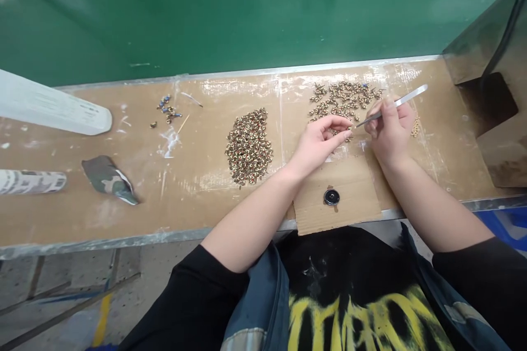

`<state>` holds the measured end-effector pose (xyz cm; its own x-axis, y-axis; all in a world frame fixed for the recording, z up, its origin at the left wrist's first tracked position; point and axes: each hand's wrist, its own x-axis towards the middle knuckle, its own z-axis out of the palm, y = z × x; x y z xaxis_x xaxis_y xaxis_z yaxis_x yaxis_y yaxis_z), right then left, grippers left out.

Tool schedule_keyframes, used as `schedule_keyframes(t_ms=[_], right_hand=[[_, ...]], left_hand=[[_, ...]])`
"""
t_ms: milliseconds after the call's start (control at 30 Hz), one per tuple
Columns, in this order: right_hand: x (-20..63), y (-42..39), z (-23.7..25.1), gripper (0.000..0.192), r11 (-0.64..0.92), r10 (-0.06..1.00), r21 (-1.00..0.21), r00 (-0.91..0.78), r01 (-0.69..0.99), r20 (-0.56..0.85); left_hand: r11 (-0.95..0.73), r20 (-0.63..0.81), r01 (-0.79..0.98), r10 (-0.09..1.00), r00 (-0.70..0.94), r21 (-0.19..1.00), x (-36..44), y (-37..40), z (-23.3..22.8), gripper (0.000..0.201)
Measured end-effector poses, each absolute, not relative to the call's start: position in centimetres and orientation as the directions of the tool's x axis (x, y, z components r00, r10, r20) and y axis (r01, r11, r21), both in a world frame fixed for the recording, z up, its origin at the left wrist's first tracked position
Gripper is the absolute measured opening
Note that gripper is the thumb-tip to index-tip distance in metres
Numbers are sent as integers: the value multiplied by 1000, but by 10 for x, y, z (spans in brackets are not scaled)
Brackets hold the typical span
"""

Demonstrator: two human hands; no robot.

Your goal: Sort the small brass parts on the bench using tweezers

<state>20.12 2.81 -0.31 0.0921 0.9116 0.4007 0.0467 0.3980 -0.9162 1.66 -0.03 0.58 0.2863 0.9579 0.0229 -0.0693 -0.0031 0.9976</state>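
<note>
My left hand [319, 140] is closed in a pinch at the fingertips, around a small brass-coloured part that the fingers mostly hide. My right hand [391, 129] grips metal tweezers [411, 94], whose thin tip points left and almost meets the left fingertips. Behind and under both hands spreads a loose scatter of small brass-coloured parts with thin stems [346, 96]. A denser heap of similar parts [249, 148] lies to the left of my left forearm. Between my forearms, a round black dish [331, 197] sits on a cardboard sheet [354, 186].
Small pale beads or rings [415, 127] lie right of my right hand. Further left are a few parts with blue bits [167, 109], a thin stick [183, 123], a camouflage-patterned cloth piece [109, 178] and a white container [53, 104]. A metal box [502, 120] stands at the right end.
</note>
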Motion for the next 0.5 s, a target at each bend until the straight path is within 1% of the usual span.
schedule_keyframes(t_ms=[167,333,433,500], right_hand=[[199,31,-3,52,351,930,-935,95,57,355],[198,34,2,54,310,951,-950,21,-26,310],[199,34,2,53,301,952,-951,-29,-63,304],[200,34,1,51,286,957,-955,-32,-85,289]], left_hand=[[50,-31,-68,964,264,996,18,2,2,21],[74,-51,-78,965,258,994,18,1,1,22],[81,-56,-80,959,277,993,17,1,2,20],[76,-53,-67,953,298,995,16,1,3,19]])
